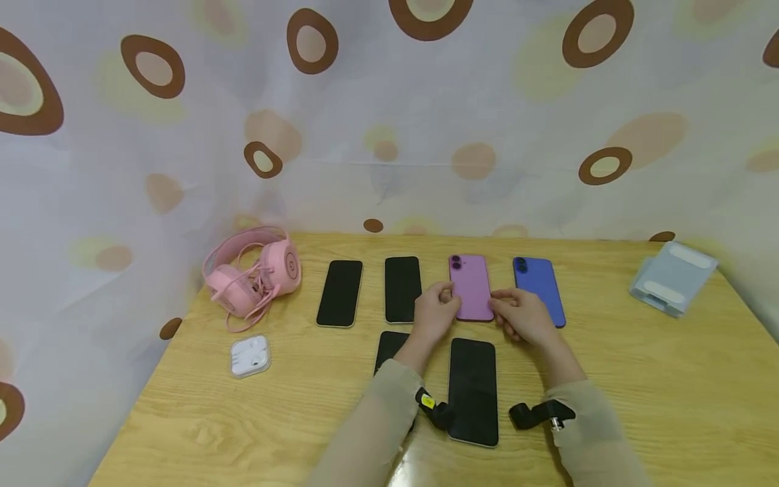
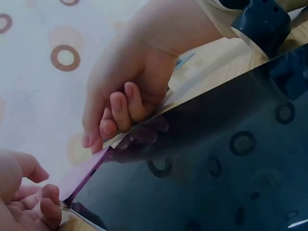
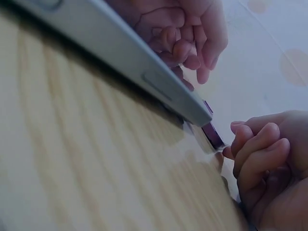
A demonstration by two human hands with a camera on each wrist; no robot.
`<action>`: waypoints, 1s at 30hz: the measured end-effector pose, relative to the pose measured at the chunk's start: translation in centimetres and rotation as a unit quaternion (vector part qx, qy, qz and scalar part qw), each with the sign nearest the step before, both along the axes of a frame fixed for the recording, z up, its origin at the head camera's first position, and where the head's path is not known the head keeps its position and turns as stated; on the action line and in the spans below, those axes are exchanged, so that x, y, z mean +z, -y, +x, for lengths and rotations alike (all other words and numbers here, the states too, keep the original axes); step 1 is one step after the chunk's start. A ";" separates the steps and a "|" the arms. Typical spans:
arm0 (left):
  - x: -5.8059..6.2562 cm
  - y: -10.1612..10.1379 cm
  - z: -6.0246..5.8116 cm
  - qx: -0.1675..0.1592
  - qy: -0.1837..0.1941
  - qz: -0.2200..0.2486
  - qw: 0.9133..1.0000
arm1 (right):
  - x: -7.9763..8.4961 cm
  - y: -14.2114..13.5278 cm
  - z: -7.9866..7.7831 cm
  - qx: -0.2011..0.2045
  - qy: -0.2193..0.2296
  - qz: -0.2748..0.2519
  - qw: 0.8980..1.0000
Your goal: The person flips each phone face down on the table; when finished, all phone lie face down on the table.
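In the head view a purple phone (image 1: 471, 291) lies back side up, its camera at the upper left. My left hand (image 1: 435, 312) holds its left edge with curled fingers, while my right hand (image 1: 525, 316) pinches the right edge between thumb and forefinger. The left wrist view shows the purple phone (image 2: 84, 174) between both hands, behind a large black screen. Seen from the right wrist, only a thin side of the purple phone (image 3: 212, 134) shows by the fingertips. A blue phone (image 1: 540, 284) lies just right of it, partly behind my right hand.
Black-screened phones lie at the back (image 1: 339, 294), left of the purple one (image 1: 403, 289), and in front (image 1: 473, 392); another (image 1: 389, 346) is partly under my left forearm. Pink headphones (image 1: 252, 277), boxed earphones (image 1: 250, 356) and a pale blue stand (image 1: 674, 277) sit toward the sides.
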State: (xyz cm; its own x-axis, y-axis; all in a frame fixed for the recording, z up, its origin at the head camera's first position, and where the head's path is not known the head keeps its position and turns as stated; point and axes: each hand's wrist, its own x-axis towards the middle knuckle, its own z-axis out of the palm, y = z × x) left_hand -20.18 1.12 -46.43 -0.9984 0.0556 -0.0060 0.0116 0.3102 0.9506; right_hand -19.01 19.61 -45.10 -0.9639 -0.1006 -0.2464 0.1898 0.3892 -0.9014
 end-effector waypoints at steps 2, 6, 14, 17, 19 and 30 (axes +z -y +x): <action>-0.1 0.2 0.1 0.000 0.011 -0.005 1.000 | -0.1 0.4 0.0 -0.010 0.008 -0.028 1.000; -0.1 0.6 0.1 -0.021 0.028 -0.023 0.999 | -0.1 1.0 0.0 -0.033 0.018 -0.066 0.997; -0.1 0.3 0.0 -0.053 0.022 -0.058 0.997 | -0.3 1.0 -0.1 -0.056 0.022 -0.059 0.996; -0.2 0.2 0.0 -0.055 0.020 -0.063 0.996 | -0.4 1.1 -0.1 -0.068 0.032 -0.053 0.996; -0.3 0.1 -0.1 -0.054 0.021 -0.063 0.996 | -0.4 1.2 -0.1 -0.072 0.036 -0.054 0.995; -0.2 0.2 0.0 -0.053 0.026 -0.067 0.996 | -0.2 1.0 -0.2 -0.076 0.054 -0.075 0.993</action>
State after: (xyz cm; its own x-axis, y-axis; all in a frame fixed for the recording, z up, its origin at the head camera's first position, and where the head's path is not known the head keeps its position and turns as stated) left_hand -20.15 0.91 -46.68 -0.9851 0.1563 -0.0713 0.0035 0.4330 0.9014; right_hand -19.23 18.64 -45.34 -0.9394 0.0015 -0.3428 0.3354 0.2112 -0.9181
